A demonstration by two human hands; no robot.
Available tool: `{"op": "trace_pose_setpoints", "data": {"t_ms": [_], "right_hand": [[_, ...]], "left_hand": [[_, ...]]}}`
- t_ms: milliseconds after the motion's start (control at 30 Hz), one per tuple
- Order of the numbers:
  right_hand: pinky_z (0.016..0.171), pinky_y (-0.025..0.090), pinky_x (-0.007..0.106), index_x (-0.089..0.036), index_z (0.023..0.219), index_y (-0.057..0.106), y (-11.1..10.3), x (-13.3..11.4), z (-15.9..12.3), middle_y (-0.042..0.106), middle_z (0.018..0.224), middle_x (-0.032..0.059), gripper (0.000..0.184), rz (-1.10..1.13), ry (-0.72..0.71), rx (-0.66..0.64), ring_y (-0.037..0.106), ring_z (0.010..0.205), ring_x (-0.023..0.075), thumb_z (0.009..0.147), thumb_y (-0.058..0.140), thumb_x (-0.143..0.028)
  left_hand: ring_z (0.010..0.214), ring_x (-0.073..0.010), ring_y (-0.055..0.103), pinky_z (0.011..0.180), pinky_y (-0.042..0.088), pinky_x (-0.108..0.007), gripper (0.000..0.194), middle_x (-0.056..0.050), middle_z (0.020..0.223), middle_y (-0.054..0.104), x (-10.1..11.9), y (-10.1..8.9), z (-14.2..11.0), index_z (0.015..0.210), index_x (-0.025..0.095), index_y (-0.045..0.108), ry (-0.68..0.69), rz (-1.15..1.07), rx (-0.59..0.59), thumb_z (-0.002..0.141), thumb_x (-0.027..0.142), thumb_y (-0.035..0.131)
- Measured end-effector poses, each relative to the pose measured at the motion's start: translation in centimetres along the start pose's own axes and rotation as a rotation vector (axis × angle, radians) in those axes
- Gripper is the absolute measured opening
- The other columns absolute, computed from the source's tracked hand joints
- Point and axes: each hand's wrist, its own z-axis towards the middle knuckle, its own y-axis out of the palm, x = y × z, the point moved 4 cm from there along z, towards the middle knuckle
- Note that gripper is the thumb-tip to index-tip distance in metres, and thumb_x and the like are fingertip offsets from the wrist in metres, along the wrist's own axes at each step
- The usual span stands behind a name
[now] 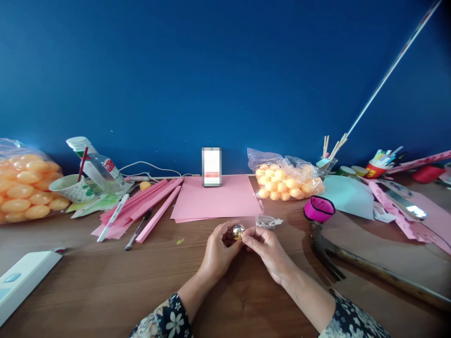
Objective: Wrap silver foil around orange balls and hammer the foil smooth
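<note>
A shiny silver ball [238, 231] rests in the curled fingers of my left hand [220, 249], just above the wooden table. Its surface mirrors the surroundings, and a yellowish patch shows low on its right side. My right hand [265, 248] meets it from the right, thumb and forefinger pinched together at the ball's edge. What lies between those two fingertips is too small to make out. Right behind my right hand lies a small clear plastic package [266, 221] with a whitish end. Pink paper sheets [216, 202] are spread beyond both hands.
A phone [212, 167] stands upright behind the pink sheets. Bags of orange balls [282, 183] sit at right and far left. Pink strips [141, 206], pens and a paper cup [72, 188] lie left. At right are a hammer [366, 267] and a magenta band [319, 208].
</note>
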Motion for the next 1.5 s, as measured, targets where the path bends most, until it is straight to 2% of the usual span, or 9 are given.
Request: {"op": "trace_pose_setpoints", "data": {"t_ms": [700, 1333, 1500], "right_hand": [[0.061, 0.042, 0.026, -0.015, 0.071, 0.064, 0.31, -0.66, -0.28, 0.06, 0.068, 0.0003, 0.025, -0.009, 0.036, 0.057, 0.051, 0.064, 0.0121, 0.063, 0.072, -0.038], [0.061, 0.044, 0.025, -0.015, 0.07, 0.063, 0.18, -0.39, -0.28, 0.06, 0.068, 0.0004, 0.025, -0.03, 0.046, 0.061, 0.052, 0.065, 0.0125, 0.064, 0.071, -0.038], [0.062, 0.045, 0.026, -0.015, 0.072, 0.063, 0.02, -0.16, -0.13, 0.06, 0.068, 0.0009, 0.027, -0.053, 0.028, 0.025, 0.053, 0.065, 0.0131, 0.067, 0.069, -0.041]], "left_hand": [[0.086, -0.0211, 0.063, 0.077, 0.051, -0.035, 0.045, -0.008, 0.096, 0.066, -0.09, -0.02, 0.02, 0.111, 0.018, 0.056, -0.008, -0.013, 0.015, 0.068, 0.024, 0.067], [0.085, -0.0211, 0.063, 0.076, 0.051, -0.034, 0.045, -0.008, 0.093, 0.066, 0.17, -0.03, -0.04, 0.109, 0.017, 0.056, -0.019, -0.016, 0.03, 0.067, 0.025, 0.068], [0.086, -0.0215, 0.063, 0.076, 0.051, -0.034, 0.046, -0.008, 0.094, 0.065, 0.17, -0.09, -0.06, 0.11, 0.017, 0.056, -0.014, -0.009, 0.036, 0.067, 0.025, 0.068]]}}
